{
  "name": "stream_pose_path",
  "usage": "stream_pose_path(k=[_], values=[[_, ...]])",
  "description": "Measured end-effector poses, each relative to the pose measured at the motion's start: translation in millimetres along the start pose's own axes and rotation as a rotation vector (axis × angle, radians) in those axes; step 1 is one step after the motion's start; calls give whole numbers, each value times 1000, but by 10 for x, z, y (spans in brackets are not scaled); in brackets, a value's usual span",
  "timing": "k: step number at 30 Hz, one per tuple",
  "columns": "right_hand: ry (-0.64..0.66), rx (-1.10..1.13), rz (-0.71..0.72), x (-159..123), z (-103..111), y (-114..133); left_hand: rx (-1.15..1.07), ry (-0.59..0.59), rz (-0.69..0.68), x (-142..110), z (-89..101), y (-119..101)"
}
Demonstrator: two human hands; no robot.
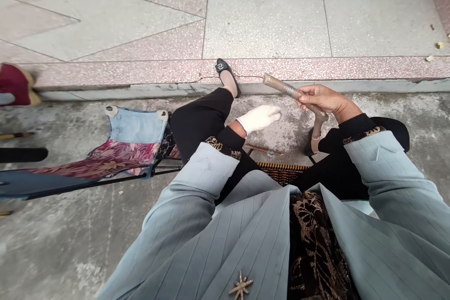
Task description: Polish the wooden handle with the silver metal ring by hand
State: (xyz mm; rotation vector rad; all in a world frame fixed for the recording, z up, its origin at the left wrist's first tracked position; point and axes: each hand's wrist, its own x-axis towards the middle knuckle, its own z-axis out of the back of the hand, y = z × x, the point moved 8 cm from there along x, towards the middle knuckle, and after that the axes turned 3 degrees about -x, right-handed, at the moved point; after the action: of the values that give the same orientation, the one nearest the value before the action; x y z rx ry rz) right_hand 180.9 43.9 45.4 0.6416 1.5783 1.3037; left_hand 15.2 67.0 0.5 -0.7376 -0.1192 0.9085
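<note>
My right hand [318, 98], bare, grips a brown wooden stick [276, 83] with its thumb on top and its fingers curled beneath. Wire [291, 91] is wound around the stick just beyond the fingertips. The stick slants up to the left, and its far end overlaps the step edge in view. To the left, my left hand [262, 119] wears a white knitted glove. Its fingers stretch to the right, apart from the stick, with nothing visible in them. Below that hand, a thinner reddish-brown stick [260, 149] with a wire winding lies low between my legs.
A woven seat [283, 173] is beneath me. To my left stands a folding chair with floral and denim cloth [119, 154]. A raised tiled step [168, 70] runs across in front, with my left shoe [222, 66] on its edge. A red shoe [16, 85] shows at far left.
</note>
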Motion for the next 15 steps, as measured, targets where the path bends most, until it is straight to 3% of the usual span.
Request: stream_pose_path(k=[3, 5, 7, 11, 15], values=[[-222, -106, -72, 33, 197, -258, 115, 210, -100, -43, -154, -131], [-356, -306, -144, 55, 326, -392, 201, 261, -124, -61, -189, -171], [-410, -548, -200, 96, 393, -438, 293, 272, -129, -61, -174, -167], [-376, -902, -258, 222, 382, -403, 443, 289, -193, -45, -98, -139], [-141, -1121, -301, 341, 179, -469, 497, 213, -302, 2, -7, -202]])
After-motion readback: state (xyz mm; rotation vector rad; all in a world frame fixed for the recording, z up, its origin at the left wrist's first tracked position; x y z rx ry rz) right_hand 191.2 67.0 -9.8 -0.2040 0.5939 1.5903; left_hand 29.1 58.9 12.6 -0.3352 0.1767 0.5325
